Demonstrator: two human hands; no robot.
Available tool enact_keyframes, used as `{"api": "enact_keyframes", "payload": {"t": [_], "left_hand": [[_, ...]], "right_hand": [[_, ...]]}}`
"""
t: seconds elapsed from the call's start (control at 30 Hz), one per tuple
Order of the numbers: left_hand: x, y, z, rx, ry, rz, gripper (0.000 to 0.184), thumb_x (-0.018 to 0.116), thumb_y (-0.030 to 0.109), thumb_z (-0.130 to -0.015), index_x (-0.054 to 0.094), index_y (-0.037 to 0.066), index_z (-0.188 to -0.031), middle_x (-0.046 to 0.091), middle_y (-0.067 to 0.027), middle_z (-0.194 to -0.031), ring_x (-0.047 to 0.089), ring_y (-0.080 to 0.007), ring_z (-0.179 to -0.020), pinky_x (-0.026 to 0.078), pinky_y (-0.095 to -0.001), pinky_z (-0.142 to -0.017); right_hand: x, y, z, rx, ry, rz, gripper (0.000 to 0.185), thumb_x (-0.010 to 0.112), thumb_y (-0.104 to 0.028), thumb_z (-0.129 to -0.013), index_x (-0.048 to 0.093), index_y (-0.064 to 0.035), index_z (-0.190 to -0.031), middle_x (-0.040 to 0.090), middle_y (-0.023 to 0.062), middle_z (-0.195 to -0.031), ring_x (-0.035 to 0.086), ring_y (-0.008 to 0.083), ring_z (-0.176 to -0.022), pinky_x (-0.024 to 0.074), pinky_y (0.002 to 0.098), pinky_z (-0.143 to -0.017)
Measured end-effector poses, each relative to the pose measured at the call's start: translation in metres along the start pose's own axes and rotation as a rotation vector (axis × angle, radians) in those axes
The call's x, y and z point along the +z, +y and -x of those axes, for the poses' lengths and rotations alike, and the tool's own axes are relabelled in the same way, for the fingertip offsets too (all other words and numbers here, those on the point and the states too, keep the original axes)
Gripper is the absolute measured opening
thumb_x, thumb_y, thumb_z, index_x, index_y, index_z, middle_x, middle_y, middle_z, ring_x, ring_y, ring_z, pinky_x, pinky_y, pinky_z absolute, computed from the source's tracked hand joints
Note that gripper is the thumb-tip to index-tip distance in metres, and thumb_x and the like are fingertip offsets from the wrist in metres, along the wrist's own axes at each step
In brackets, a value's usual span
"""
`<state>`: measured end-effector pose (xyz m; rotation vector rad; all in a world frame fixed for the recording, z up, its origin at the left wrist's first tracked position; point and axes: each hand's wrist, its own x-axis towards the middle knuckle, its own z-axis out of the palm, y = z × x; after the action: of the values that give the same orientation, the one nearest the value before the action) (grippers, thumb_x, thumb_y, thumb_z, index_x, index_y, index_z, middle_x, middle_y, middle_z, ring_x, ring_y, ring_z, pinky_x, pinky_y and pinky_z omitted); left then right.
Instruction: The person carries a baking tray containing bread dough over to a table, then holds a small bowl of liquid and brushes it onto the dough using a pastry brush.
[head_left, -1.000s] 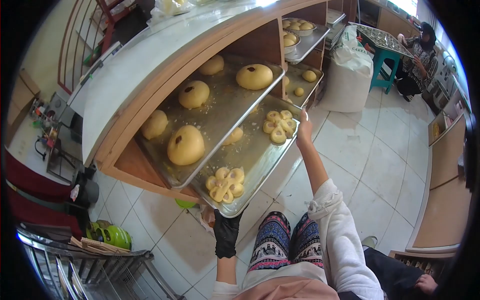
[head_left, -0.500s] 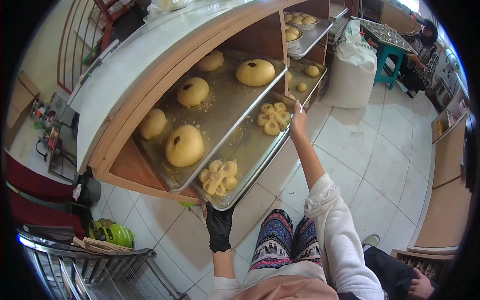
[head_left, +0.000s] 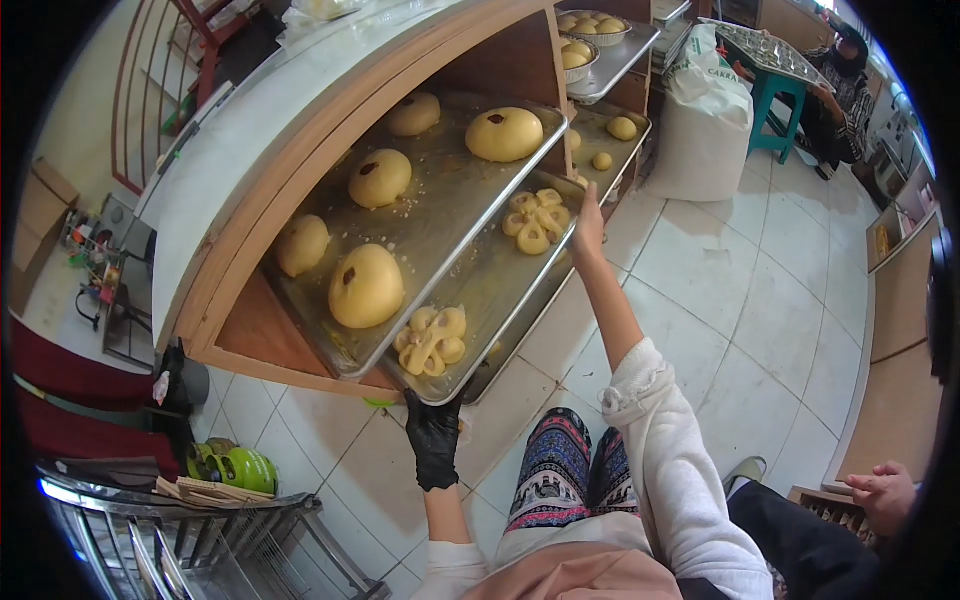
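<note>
My gloved left fingers [head_left: 424, 412] and bare right fingers [head_left: 590, 203], clamped on the flower-shaped dough tray [head_left: 490, 290], have eased it deeper into the wooden shelf [head_left: 268, 338].

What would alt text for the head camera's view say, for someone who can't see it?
A black-gloved left hand and bare right hand hold a metal tray of flower-shaped doughs, partly under another tray of round doughs in a wooden shelf unit. A white sack stands beyond.

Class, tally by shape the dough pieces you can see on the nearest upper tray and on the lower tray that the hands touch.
Round buns on the upper tray: 5
Flower-shaped pieces on the lower tray: 2
Total: 7
</note>
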<state>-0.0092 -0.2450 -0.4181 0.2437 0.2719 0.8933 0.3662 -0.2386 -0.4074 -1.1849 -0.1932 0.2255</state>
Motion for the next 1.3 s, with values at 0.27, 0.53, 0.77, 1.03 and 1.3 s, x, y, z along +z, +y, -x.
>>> {"api": "enact_keyframes", "payload": {"t": [0.27,0.53,0.77,1.03,1.3], "left_hand": [[0.002,-0.009,0.001,0.006,-0.026,-0.019,0.056,0.046,0.027,-0.090,0.024,0.001,-0.134,0.024,-0.0209,-0.138,0.029,-0.0382,-0.124,0.030,-0.0547,-0.100],[0.017,-0.001,0.005,-0.003,-0.029,-0.066,0.056,0.053,0.025,-0.086,0.029,0.001,-0.132,0.032,-0.0175,-0.135,0.036,-0.0355,-0.121,0.034,-0.0527,-0.098],[-0.004,0.003,0.002,-0.067,-0.049,0.067,0.051,0.050,0.027,-0.088,0.035,0.001,-0.129,0.038,-0.0176,-0.132,0.038,-0.0364,-0.119,0.034,-0.0510,-0.098],[-0.064,0.002,0.064,0.240,0.259,-0.511,0.035,0.043,0.028,-0.089,0.051,0.003,-0.113,0.055,-0.0137,-0.111,0.053,-0.0285,-0.103,0.043,-0.0372,-0.089],[-0.103,-0.025,0.057,-0.079,0.341,-0.297,0.046,0.054,0.035,-0.082,0.048,0.003,-0.115,0.051,-0.0117,-0.109,0.048,-0.0265,-0.105,0.038,-0.0395,-0.093]], "right_hand": [[-0.061,0.101,0.139,0.318,0.037,0.083,0.072,0.041,-0.052,-0.087,0.027,0.0044,-0.130,0.041,0.0185,-0.120,0.049,0.0268,-0.102,0.0371,0.0356,-0.090],[-0.040,0.117,0.159,0.399,-0.238,-0.099,0.056,0.041,-0.047,-0.089,0.027,-0.0109,-0.129,0.049,0.0104,-0.108,0.057,0.0173,-0.069,0.0463,0.0249,-0.054],[-0.046,0.153,0.142,0.137,-0.281,0.301,0.053,0.045,-0.036,-0.088,0.038,0.0047,-0.122,0.058,0.0244,-0.094,0.058,0.0343,-0.088,0.0442,0.0390,-0.078],[-0.073,0.134,0.149,0.180,-0.271,0.234,0.041,0.047,-0.024,-0.085,0.044,0.0058,-0.113,0.059,0.0228,-0.095,0.058,0.0336,-0.088,0.0428,0.0372,-0.079],[-0.125,0.062,0.174,0.338,-0.330,0.135,0.031,0.040,-0.018,-0.089,0.037,0.0025,-0.111,0.054,0.0140,-0.087,0.061,0.0229,-0.067,0.0549,0.0335,-0.056]]}}
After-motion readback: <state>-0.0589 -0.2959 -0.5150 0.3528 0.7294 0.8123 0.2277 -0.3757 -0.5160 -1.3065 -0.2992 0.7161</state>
